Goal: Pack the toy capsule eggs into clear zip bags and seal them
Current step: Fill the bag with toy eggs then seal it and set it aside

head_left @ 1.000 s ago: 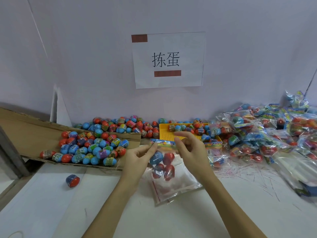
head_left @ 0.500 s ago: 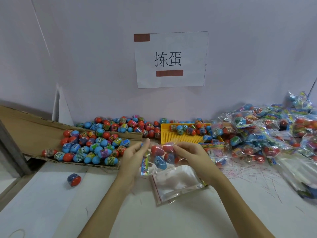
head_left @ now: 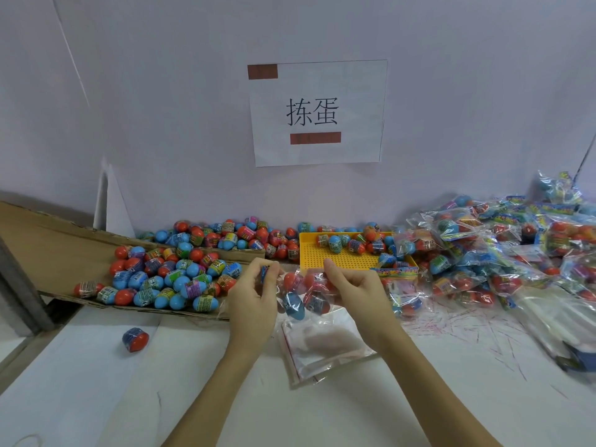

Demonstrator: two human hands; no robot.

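Filled zip bag (head_left: 301, 293) pinched by both hands (head_left: 254, 296), yellow tray (head_left: 338, 258) behind, empty bags (head_left: 322, 346) beneath

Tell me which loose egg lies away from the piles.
The blue-and-red egg alone on the white table, left of the left hand; the others crowd the cardboard or yellow tray.

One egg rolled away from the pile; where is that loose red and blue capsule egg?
In the head view, the loose red and blue capsule egg lies alone on the white table, lower left, below the cardboard flap.
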